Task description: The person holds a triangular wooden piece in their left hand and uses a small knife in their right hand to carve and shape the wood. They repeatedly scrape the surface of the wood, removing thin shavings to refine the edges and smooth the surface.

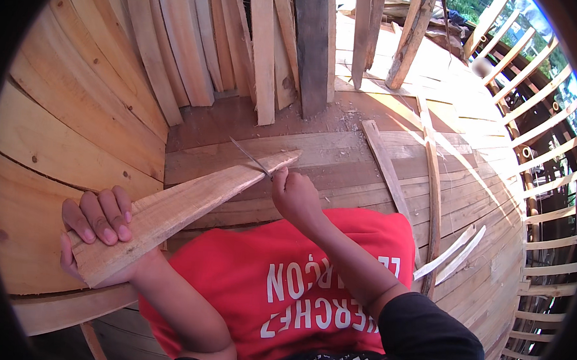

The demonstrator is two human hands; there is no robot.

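A pale, tapering wooden board (187, 204) slants across my front, its broad end low on the left and its narrow tip toward the middle. My left hand (103, 220) is closed around the broad end, fingers over the top face. Close to the narrow tip, my right hand (295, 194) grips a knife (248, 154), whose handle is hidden in the fist. The thin blade points up and to the left and lies across the board near its tip. Below the board, a red cloth (234, 255) with white lettering is spread over my lap.
Curved plank walling (73, 93) rises on the left. Several upright planks (185, 47) lean at the back beside a dark post (311, 52). Long strips (430, 180) and two pale slivers (462, 255) lie on the plank floor (477, 278). Slatted railing (550, 243) runs along the right.
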